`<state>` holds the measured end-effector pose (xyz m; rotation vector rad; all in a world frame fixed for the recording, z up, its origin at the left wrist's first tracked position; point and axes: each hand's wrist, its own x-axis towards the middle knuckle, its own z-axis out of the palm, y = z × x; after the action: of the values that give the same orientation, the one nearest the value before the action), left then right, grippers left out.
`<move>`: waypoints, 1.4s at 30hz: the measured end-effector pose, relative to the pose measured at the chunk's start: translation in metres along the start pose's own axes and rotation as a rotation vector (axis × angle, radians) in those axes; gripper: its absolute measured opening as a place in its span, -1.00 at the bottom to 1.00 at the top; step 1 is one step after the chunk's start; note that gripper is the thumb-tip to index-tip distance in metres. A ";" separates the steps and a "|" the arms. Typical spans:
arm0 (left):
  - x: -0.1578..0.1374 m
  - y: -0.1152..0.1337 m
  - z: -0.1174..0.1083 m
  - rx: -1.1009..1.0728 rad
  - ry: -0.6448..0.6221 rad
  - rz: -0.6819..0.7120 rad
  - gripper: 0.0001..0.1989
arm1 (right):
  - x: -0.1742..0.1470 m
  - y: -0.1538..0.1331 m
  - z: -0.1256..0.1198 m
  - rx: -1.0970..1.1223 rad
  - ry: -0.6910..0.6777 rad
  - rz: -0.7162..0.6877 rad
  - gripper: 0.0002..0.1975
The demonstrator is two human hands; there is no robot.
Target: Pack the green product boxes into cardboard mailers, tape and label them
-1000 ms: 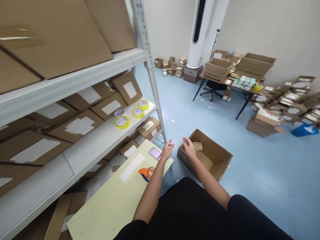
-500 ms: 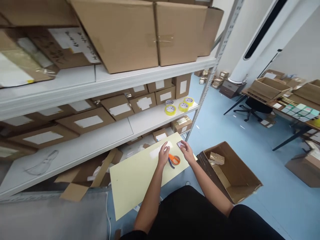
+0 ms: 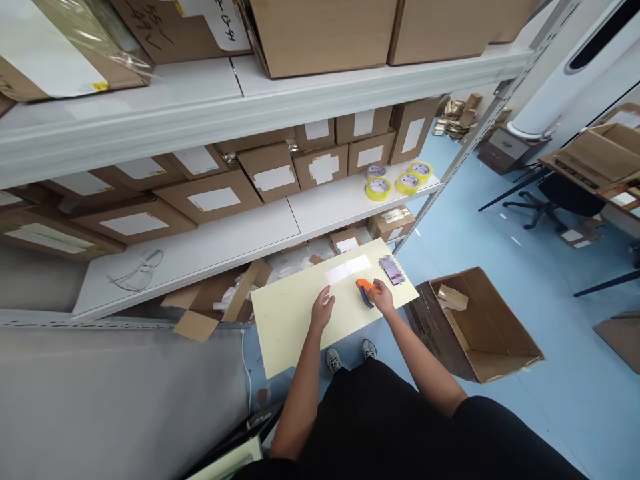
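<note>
My right hand (image 3: pixel 384 298) is closed on an orange and dark blue tape dispenser (image 3: pixel 367 288), low over a pale yellow board (image 3: pixel 293 313). My left hand (image 3: pixel 323 311) hovers over the board's middle, its fingers apart with nothing in them. Beyond the hands, a white paper strip (image 3: pixel 349 269) lies flat on the board. A phone (image 3: pixel 393 270) rests near the board's right end, just beyond my right hand. Part of the dispenser is covered by my fingers.
A grey shelf (image 3: pixel 250 233) carries labelled cardboard boxes, yellow tape rolls (image 3: pixel 379 189) and a pair of glasses (image 3: pixel 137 271). On the floor stand a large open carton (image 3: pixel 500 327) at right and another open box (image 3: pixel 210 300) under the shelf.
The phone has left my right hand and lies on the board. That hand has moved onto the tape dispenser. The whole view has shifted, with the shelf appearing higher.
</note>
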<state>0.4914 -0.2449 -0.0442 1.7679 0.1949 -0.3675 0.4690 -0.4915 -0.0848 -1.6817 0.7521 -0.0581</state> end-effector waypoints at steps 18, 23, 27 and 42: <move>-0.075 -0.042 0.049 0.006 -0.010 -0.170 -0.57 | 0.039 0.098 0.011 -0.289 -0.182 0.168 -0.50; -0.079 -0.038 0.065 -0.006 -0.005 -0.172 -0.58 | 0.040 0.098 -0.014 -0.208 -0.169 0.147 -0.69; -0.076 -0.031 0.072 -0.027 0.009 -0.153 -0.58 | 0.017 0.099 -0.036 -0.073 -0.152 0.134 -0.74; -0.036 0.048 0.064 -0.113 0.039 0.008 -0.52 | 0.001 -0.079 -0.080 0.432 -0.572 -0.183 -0.50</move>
<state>0.4642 -0.3156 0.0007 1.6648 0.2326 -0.3105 0.4699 -0.5566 0.0067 -1.2549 0.1362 0.1226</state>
